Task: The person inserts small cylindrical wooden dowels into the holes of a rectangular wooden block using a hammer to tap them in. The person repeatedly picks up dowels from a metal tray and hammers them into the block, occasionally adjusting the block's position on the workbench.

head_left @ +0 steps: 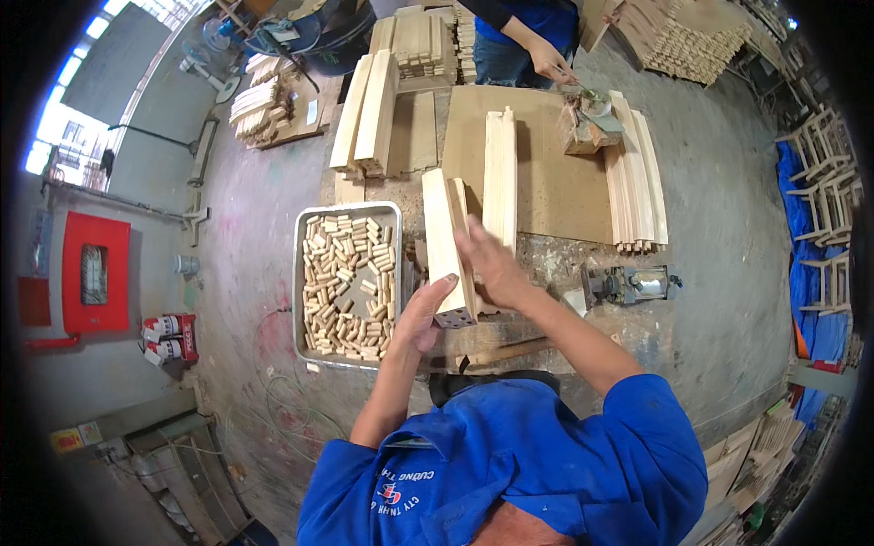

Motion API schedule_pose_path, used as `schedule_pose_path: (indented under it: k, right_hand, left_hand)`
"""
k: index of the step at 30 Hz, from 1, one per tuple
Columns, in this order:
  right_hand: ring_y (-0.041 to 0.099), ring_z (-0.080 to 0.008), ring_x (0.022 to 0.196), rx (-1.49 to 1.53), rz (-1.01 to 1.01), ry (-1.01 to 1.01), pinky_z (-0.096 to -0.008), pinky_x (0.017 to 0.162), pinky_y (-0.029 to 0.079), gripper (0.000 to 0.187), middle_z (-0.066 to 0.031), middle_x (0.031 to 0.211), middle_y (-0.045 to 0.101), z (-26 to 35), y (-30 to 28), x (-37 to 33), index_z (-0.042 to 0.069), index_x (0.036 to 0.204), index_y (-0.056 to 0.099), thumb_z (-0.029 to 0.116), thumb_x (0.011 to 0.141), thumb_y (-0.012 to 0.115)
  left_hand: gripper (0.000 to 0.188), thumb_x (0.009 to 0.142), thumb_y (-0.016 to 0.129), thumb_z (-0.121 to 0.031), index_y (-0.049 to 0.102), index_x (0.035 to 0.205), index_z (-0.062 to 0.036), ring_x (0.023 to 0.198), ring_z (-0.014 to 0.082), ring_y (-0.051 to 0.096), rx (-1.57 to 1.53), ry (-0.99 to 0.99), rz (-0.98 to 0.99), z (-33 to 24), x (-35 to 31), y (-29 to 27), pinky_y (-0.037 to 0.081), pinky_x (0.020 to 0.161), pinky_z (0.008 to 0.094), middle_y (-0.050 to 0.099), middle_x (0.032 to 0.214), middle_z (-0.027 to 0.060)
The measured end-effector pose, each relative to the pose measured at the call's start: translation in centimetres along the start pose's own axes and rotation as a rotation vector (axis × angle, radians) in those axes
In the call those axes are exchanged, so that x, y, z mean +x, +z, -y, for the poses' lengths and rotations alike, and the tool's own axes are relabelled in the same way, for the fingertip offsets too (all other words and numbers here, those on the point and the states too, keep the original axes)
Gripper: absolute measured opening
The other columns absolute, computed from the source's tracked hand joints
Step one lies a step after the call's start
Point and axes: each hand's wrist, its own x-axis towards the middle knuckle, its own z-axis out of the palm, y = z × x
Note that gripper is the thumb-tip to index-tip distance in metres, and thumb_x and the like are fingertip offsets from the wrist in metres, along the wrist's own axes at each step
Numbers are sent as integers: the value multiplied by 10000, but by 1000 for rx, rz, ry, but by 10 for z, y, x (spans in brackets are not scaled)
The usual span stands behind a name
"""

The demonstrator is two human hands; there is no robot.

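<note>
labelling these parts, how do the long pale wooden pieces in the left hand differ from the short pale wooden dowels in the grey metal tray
The pieces are long and flat-sided; the dowels are short and rounded. The pieces are gripped in the left hand; the dowels lie loose in the tray. Both are pale wood.

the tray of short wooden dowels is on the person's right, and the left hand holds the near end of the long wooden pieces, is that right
Not quite: the tray of short wooden dowels is on the person's left, not right, as the head view shows. The left hand does hold the near end of the long wooden pieces.
</note>
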Motion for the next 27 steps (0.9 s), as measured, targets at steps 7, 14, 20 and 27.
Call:
schedule_pose_path:
  k: [7, 14, 20, 27]
  right_hand:
    - [566, -390, 1326, 247, -341, -526, -471, 1150, 506, 683, -145, 1565, 542, 65, 13, -22, 81, 1452, 523, -26, 816, 746]
    - [613, -300, 1136, 496, -314, -474, -431, 1028, 468, 895, -106, 1294, 661, 124, -26, -52, 83, 1437, 566, 352, 697, 992]
    - [616, -394, 1242, 579, -117, -609, -479, 1067, 493, 955, -171, 1399, 624, 144, -16, -79, 63, 1537, 501, 320, 739, 958]
    - [497, -455, 1472, 683, 5, -630, -517, 1214, 445, 1191, -251, 1591, 469, 135, 33, -91, 47, 1700, 237, 174, 730, 917]
  left_hand:
    - [591, 1095, 573, -515, 544, 1515, -101, 872, 218, 761, 197, 122, 79, -25, -117, -10, 592, 658, 398, 758, 1151, 75]
    - [795, 1095, 653, -484, 351, 1706, -76, 1070, 209, 702, 256, 502, 235, -22, -189, -30, 562, 933, 361, 699, 1189, 116]
    - [1258, 699, 1034, -320, 300, 1662, 22, 1296, 303, 615, 877, 966, -237, 34, -181, -28, 501, 1129, 446, 590, 1400, 163]
    - [1160, 761, 1038, -368, 299, 1579, -7, 1271, 273, 643, 738, 1151, -315, 65, -162, -18, 547, 1077, 425, 622, 1375, 165]
